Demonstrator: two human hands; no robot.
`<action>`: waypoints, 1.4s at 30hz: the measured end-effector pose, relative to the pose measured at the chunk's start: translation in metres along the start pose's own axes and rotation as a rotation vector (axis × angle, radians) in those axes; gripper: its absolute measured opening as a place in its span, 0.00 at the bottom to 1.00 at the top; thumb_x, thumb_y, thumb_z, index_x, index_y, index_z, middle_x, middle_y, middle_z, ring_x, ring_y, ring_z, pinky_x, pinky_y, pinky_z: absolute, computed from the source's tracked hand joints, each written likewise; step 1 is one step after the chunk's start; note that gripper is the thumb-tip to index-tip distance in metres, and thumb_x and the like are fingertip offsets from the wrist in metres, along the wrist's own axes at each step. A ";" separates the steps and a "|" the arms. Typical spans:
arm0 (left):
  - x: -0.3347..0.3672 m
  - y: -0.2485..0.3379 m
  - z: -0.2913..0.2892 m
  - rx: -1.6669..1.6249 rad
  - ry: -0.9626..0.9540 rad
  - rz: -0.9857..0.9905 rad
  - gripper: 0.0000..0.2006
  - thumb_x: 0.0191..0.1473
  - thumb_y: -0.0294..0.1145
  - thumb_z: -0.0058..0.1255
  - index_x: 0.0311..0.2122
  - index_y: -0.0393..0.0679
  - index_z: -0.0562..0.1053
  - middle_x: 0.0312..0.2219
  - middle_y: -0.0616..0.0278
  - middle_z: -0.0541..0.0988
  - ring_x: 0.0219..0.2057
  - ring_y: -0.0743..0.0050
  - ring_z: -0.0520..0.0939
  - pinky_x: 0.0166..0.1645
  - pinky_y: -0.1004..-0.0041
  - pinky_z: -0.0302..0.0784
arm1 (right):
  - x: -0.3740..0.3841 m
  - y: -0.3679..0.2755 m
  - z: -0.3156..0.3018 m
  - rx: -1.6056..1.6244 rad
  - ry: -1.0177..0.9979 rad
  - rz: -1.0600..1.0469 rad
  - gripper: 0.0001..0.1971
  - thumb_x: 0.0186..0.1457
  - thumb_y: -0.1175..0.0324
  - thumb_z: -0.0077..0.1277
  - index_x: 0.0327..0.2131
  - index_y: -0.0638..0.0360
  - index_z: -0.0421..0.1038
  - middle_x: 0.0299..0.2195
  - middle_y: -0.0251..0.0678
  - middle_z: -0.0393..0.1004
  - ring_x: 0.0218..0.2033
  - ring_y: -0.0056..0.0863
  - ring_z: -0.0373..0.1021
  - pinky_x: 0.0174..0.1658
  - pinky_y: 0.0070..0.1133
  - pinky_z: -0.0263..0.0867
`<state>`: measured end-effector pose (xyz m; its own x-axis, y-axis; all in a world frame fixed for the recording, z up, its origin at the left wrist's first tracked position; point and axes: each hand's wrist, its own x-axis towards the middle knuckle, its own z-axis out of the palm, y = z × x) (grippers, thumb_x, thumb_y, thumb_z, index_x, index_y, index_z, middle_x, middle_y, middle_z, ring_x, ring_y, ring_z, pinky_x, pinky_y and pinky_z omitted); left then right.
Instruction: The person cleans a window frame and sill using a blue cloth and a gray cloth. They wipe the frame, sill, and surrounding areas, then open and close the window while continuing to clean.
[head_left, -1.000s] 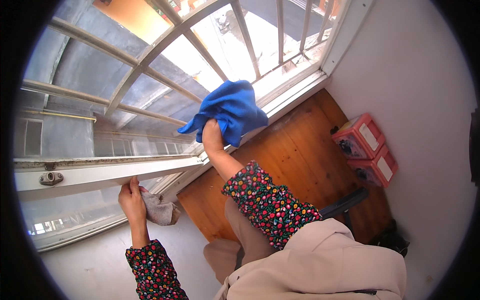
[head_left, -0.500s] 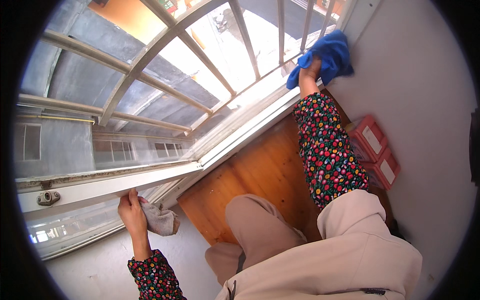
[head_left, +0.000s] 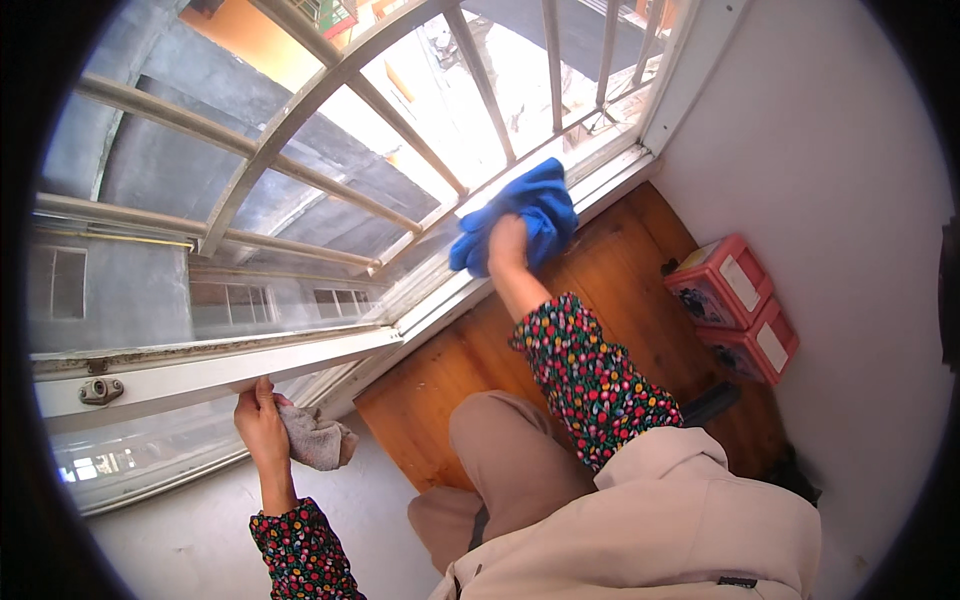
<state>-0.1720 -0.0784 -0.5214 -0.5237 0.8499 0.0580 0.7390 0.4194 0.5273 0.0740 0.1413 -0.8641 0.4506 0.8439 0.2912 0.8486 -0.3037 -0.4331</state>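
Blue cloth (head_left: 520,222) lies pressed on the window sill track (head_left: 560,205) under the right hand (head_left: 507,243), fingers clamped on it; stretched that far, it could slip outside between the bars (head_left: 480,90). Left hand (head_left: 262,425) grips the sash (head_left: 220,370), clutching a grey rag (head_left: 318,440).

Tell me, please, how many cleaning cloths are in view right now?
2. A bright blue cloth lies under the right hand on the window sill; a crumpled grey-beige rag is held in the left hand by the open white window frame.
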 end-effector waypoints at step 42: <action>-0.002 0.019 0.012 -0.010 0.032 -0.002 0.20 0.56 0.43 0.46 0.29 0.30 0.72 0.16 0.58 0.74 0.18 0.75 0.72 0.27 0.74 0.66 | -0.066 -0.153 -0.164 1.124 0.011 -0.009 0.05 0.50 0.74 0.43 0.30 0.63 0.68 0.31 0.47 0.69 0.36 0.42 0.66 0.42 0.33 0.61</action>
<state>-0.1521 -0.0683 -0.5214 -0.5388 0.8382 0.0841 0.7339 0.4180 0.5355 -0.0398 0.0595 -0.6769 0.4531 0.8383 0.3032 0.1225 0.2783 -0.9526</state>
